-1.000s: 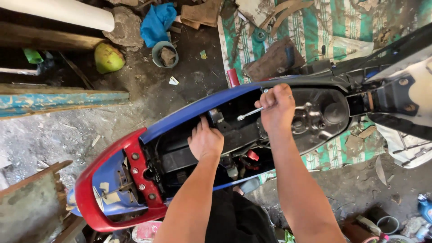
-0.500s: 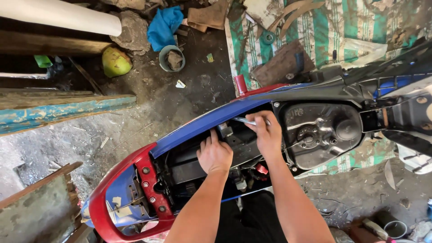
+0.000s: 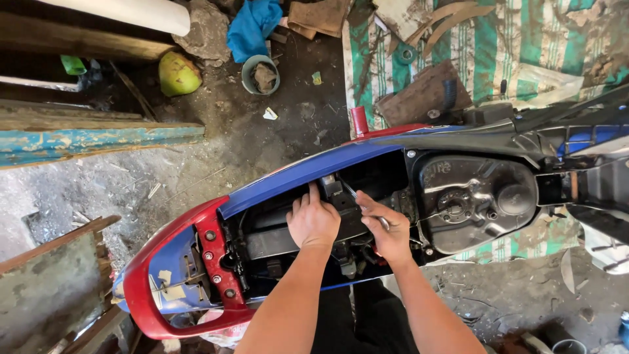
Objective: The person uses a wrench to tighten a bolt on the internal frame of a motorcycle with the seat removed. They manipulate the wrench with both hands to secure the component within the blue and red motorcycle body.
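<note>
Head view: left hand [image 3: 313, 223] flat, fingers spread on black box in scooter bay [image 3: 367, 177]; right hand [image 3: 388, 231] pinches slim metal tool [image 3: 359, 198] aimed 11 o'clock. Step: probing fastener; next needs steady tip seating.

I see a green coconut [image 3: 178, 73] far left on the dirt floor, a small pot [image 3: 261, 74] just right of it, a blue cloth [image 3: 254, 25] beyond. A striped green tarp [image 3: 524, 46] covers the far right; a blue-painted plank [image 3: 98, 142] lies left.

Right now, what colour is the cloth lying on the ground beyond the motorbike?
The cloth is bright blue, crumpled among the rubble; the head view shows it.
</note>
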